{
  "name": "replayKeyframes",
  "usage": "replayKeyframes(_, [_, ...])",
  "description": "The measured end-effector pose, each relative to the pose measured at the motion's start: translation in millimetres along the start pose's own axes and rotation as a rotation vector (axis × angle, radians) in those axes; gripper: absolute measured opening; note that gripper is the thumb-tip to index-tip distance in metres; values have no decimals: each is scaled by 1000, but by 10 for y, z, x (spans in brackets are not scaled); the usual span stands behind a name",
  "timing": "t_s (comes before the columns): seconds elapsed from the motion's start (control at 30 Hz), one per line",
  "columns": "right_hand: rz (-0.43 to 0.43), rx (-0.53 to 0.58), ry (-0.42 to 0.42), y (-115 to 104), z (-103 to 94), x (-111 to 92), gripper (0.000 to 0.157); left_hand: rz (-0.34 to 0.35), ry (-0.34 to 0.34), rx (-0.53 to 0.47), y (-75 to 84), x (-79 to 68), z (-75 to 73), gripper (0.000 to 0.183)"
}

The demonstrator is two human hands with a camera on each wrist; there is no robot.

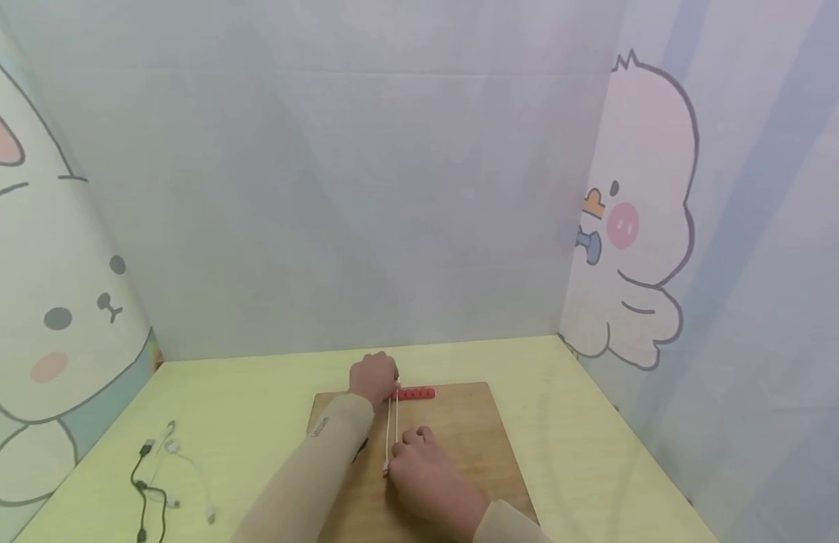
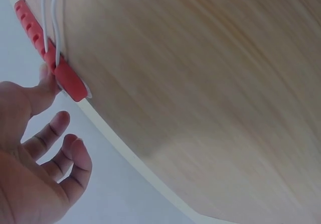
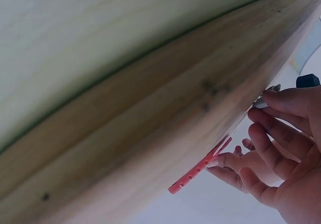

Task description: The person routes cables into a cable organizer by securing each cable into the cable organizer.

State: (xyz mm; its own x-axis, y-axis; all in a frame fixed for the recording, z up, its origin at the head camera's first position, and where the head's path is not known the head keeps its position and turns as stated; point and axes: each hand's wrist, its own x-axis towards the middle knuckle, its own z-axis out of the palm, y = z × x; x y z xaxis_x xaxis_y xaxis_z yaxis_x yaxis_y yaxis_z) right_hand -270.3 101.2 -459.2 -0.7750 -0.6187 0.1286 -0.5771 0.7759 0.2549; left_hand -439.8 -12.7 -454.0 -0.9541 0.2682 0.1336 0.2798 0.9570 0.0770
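Note:
A red cable organizer strip with a row of slots lies along the far edge of the wooden board. Two strands of white charging cable run into its slots near one end. My left hand is at that end, thumb and index fingertips pinching at the cable behind the strip, the other fingers loosely bent. Nearer me over the board, my right hand pinches the cable's connector between thumb and index finger. Both strands stretch between the two hands.
On the pale table to the left lie a black branching cable and a white cable with several plugs. Printed curtains enclose the table's back and sides.

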Motion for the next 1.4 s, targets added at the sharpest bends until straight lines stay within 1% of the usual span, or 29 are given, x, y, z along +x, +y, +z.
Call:
replayKeyframes(0.13, [12, 45, -10, 3, -16, 7, 10, 6, -12, 4, 1, -30, -50, 14])
replayKeyframes(0.23, [24, 72, -20, 3, -23, 3, 10, 14, -4, 12, 13, -60, -83, 15])
replayKeyframes(0.43, [86, 138, -55, 18, -36, 0, 7, 52, 88, 90, 14, -141, -80, 22])
replayKeyframes(0.5, [92, 148, -42, 30, -59, -10, 11, 66, 105, 123, 10, -174, -80, 23])
replayKeyframes(0.63, [101, 143, 2, 69, -138, -20, 18, 83, 92, 152, 4, -230, -98, 23])
replayKeyframes(0.7, [112, 153, 8, 89, -183, -11, 19, 89, 91, 175, 0, -263, -124, 22])
replayKeyframes(0.8, [129, 184, -2, 116, -256, 4, 14, 102, 103, 208, -2, -335, -191, 19])
replayKeyframes(0.9, [144, 210, -23, 131, -317, 14, 10, 108, 122, 220, 4, -435, -292, 17])
replayKeyframes(1.03, [158, 215, -39, 113, -347, -2, 11, 112, 117, 198, 32, -626, -403, 13])
replayKeyframes(1.17, [147, 205, -17, 89, -367, -20, 9, 131, 122, 174, 56, -844, -507, 12])
replayKeyframes(1.27, [142, 184, 11, 81, -384, -15, 8, 141, 128, 154, 47, -1011, -578, 14])
replayKeyframes(1.33, [138, 172, 29, 77, -400, 6, 8, 127, 124, 144, 17, -1111, -615, 16])
replayKeyframes(1.4, [128, 167, 41, 71, -412, 47, 7, 98, 117, 137, -31, -1196, -636, 18])
